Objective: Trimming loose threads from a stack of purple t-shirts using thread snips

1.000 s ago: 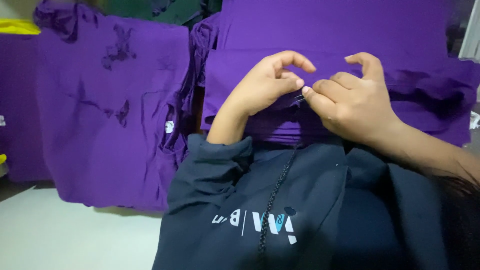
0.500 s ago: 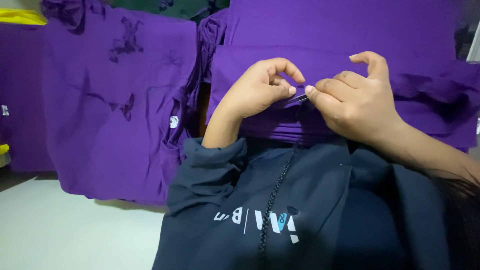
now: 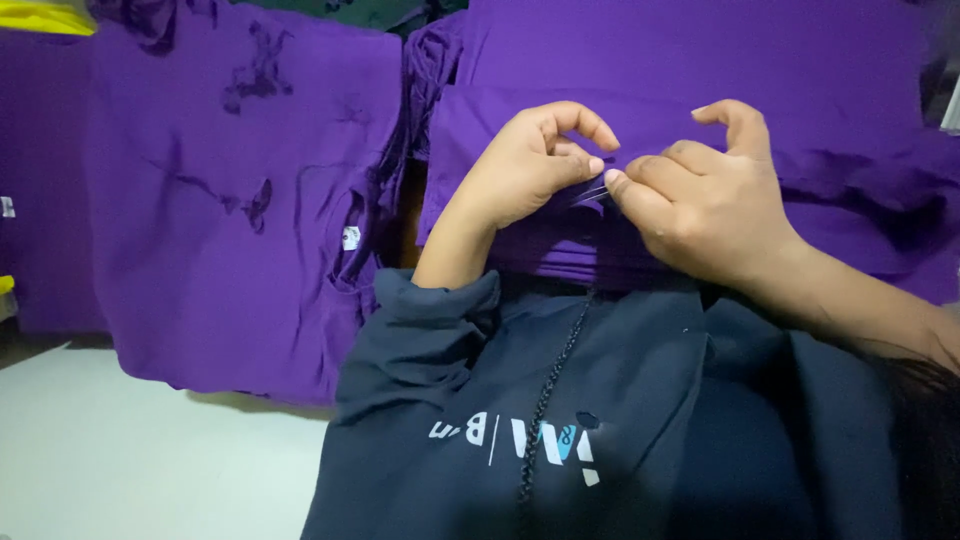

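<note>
**Both hands pinching at the top of a purple garment stack**

The left hand [image 3: 530, 165] and the right hand [image 3: 700, 200] are meeting fingertip to fingertip over the stack of folded purple garments [image 3: 700, 80] directly ahead. Fingers of both are curling inward, thumbs and forefingers closing together on a fine pale thread or tag [image 3: 592, 193] at a fold of the purple cloth; what exactly it is, I cannot tell, too small. The two hands are touching or nearly touching at the pinch.

The stack is lying beyond the person's forearms, its layered edges showing just below the hands. A second purple garment [image 3: 230, 200] is lying spread flat to the left, creased, with a small white label [image 3: 351, 237] at its neck edge. Both are resting on a pale table [image 3: 120, 450].

The person is wearing a dark navy hooded top [image 3: 600, 420] with a braided drawcord [image 3: 548, 400] hanging down the chest. A yellow item [image 3: 40, 15] is showing at the upper left corner.
</note>
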